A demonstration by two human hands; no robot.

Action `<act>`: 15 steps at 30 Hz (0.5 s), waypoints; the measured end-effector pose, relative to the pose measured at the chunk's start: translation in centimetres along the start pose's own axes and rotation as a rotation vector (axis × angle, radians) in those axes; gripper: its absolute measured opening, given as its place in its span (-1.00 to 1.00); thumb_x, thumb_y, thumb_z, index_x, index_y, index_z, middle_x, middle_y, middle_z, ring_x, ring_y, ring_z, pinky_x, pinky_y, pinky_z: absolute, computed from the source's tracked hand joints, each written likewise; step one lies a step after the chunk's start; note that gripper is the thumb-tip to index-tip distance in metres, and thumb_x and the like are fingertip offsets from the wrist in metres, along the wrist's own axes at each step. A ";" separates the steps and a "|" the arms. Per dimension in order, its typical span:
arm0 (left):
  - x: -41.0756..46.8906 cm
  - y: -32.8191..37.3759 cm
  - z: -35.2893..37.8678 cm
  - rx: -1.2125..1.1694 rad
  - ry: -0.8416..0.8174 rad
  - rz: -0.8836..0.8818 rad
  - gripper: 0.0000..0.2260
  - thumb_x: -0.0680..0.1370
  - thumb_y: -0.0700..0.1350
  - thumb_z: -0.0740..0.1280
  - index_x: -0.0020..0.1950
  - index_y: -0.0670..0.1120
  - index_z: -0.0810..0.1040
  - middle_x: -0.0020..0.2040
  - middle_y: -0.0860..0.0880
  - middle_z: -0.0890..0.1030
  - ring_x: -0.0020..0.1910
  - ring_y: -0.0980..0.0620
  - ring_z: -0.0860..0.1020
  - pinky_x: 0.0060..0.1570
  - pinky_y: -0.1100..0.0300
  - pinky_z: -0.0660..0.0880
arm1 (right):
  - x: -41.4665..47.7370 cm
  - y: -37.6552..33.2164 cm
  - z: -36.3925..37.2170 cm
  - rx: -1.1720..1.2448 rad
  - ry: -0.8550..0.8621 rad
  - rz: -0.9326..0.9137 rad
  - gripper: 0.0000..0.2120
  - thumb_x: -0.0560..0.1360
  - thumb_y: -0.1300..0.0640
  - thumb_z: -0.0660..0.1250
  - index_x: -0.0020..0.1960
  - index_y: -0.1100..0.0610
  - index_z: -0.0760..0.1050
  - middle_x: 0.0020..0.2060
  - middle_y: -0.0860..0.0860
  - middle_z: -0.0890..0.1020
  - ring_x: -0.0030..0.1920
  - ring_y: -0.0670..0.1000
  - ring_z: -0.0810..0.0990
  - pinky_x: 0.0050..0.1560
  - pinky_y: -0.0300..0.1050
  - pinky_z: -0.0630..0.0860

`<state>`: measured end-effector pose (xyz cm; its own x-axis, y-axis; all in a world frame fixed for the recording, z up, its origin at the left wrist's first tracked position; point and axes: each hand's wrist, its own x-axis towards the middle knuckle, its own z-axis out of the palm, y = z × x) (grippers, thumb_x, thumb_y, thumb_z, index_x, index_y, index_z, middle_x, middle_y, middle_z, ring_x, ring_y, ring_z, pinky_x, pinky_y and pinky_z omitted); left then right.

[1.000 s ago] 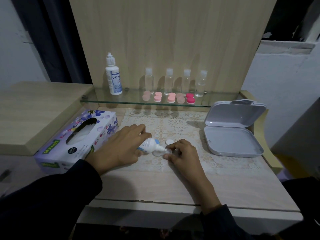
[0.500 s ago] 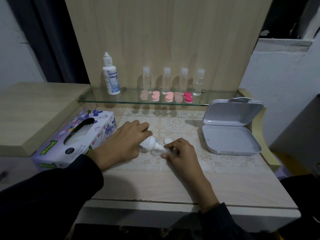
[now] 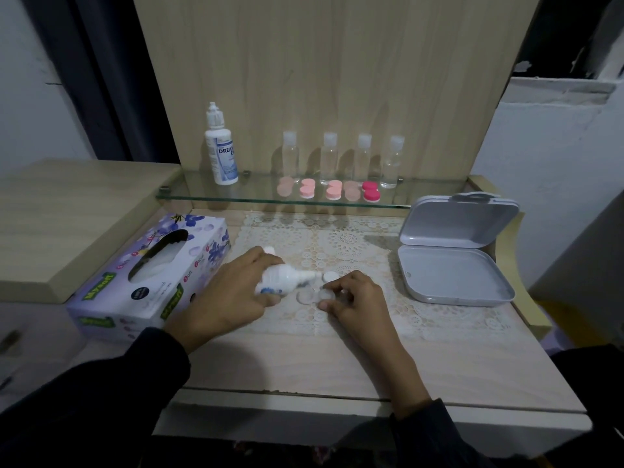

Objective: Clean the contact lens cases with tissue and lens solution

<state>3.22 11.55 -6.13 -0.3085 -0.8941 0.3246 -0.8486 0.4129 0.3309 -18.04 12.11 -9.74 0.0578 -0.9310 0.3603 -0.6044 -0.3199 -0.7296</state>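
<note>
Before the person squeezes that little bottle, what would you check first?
1. The left hand grips the small bottle: ok.
2. The right hand pinches the clear lens case: ok.
3. Nozzle exactly over a well: cannot tell.
4. One white cap off, lying beside the case: ok.
5. The tissue box sits near the left hand: ok.
6. Liquid left in the bottle: cannot tell.

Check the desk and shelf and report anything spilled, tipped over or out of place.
Nothing stands out. The bottles on the glass shelf stand upright, and no spill shows on the lace mat. The small bottle is tilted only because the left hand grips it by the clear lens case the right hand holds.
</note>
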 end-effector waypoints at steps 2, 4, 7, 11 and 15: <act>-0.4 -0.4 0.5 -0.173 0.132 -0.150 -0.58 0.42 -0.05 0.47 0.23 -0.02 0.43 0.08 0.11 0.44 -0.03 0.07 0.46 -0.11 0.21 0.37 | 0.0 0.0 0.0 0.014 0.001 0.008 -0.75 0.34 0.16 0.51 0.01 0.14 0.64 -0.17 -0.09 0.48 -0.12 -0.10 0.42 -0.17 -0.37 0.25; -0.4 -0.9 1.0 -0.368 0.252 -0.284 -0.60 0.42 -0.10 0.47 0.19 -0.04 0.42 0.08 0.05 0.50 -0.01 0.04 0.49 -0.09 0.21 0.42 | 0.0 -0.1 0.0 0.025 0.000 0.010 -0.76 0.34 0.17 0.51 0.00 0.13 0.64 -0.18 -0.13 0.47 -0.13 -0.14 0.41 -0.18 -0.38 0.24; -0.3 -1.8 1.9 -0.584 0.389 -0.429 -0.60 0.42 -0.16 0.47 0.18 0.00 0.38 0.11 0.02 0.52 0.06 0.01 0.51 0.03 0.12 0.44 | -0.1 0.0 0.0 0.022 -0.002 0.008 -0.76 0.34 0.16 0.51 0.00 0.13 0.64 -0.18 -0.13 0.47 -0.13 -0.13 0.42 -0.18 -0.40 0.24; -0.3 -2.9 2.9 -0.657 0.469 -0.502 -0.58 0.42 -0.13 0.47 0.18 0.06 0.38 0.14 0.03 0.53 0.11 -0.01 0.53 0.16 -0.05 0.48 | -0.1 0.0 0.0 0.015 -0.004 0.010 -0.77 0.35 0.16 0.50 0.00 0.11 0.64 -0.17 -0.11 0.48 -0.12 -0.12 0.43 -0.18 -0.37 0.25; -0.5 -3.0 2.9 -0.729 0.464 -0.493 -0.54 0.42 -0.17 0.47 0.21 0.09 0.37 0.16 0.07 0.52 0.14 0.05 0.52 0.21 -0.07 0.47 | -0.1 0.0 -0.1 0.010 -0.006 0.013 -0.77 0.35 0.17 0.50 0.00 0.12 0.64 -0.18 -0.11 0.47 -0.12 -0.11 0.42 -0.19 -0.38 0.24</act>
<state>4.70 10.27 -9.89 0.3385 -0.9022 0.2672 -0.3168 0.1581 0.9352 -18.09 12.20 -9.70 0.0547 -0.9363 0.3468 -0.5974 -0.3090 -0.7400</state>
